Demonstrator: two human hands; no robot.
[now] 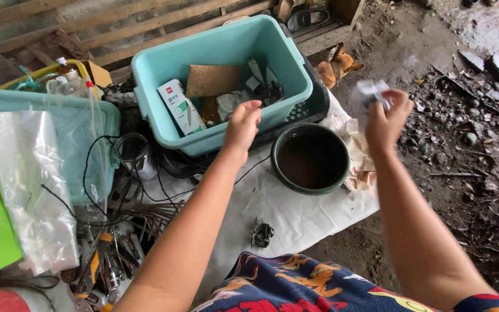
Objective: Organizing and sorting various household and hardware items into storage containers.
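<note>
The right hand pinched a crumpled white paper scrap aloft, clear of the dark bowl below it. The left hand, fingers loosely apart and empty, hovered over the teal tub's near rim.

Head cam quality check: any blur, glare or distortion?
Head view: soft, even daylight, no hard shadows; the right hand and the crumpled paper it grips are motion-blurred; the left hand over the teal tub is sharper; mild sheen on the plastic bag; wide-angle stretch at the edges.
</note>
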